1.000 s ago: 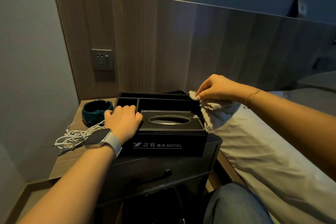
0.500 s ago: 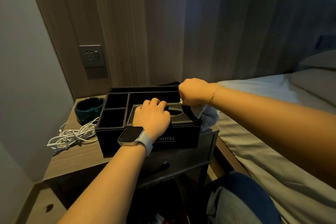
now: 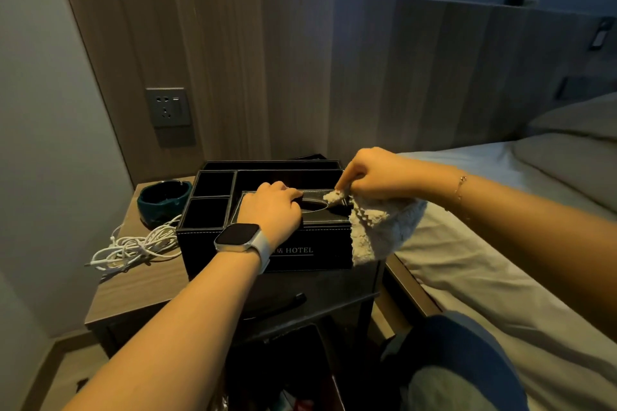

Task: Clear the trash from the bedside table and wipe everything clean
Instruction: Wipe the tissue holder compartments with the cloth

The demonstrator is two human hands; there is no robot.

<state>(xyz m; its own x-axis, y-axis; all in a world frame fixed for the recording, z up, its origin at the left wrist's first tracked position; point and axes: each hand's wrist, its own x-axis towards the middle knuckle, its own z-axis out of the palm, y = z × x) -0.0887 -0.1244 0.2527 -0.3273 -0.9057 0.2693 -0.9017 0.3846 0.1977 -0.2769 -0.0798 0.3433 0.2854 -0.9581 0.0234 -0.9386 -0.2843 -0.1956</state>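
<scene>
Cloth (image 3: 377,227) hangs pinched in the right hand (image 3: 377,173), one corner touching the tissue box (image 3: 320,237) lid. Left hand (image 3: 270,207) presses the lid, fingers curled at its slot. Cable (image 3: 133,247) and ashtray (image 3: 162,200) sit left of it on the tabletop (image 3: 133,290).

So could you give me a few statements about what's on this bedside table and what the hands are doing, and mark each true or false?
1. The right hand pinches a fluffy cloth at the right end of the black organiser box. True.
2. The left hand rests on the box lid beside the tissue slot. True.
3. The teal ashtray sits inside one of the box's compartments. False: it stands on the table, left of the box.
4. The white cable is plugged into the wall socket. False: it lies bundled on the table.
5. The left wrist is bare. False: it wears a watch.
</scene>
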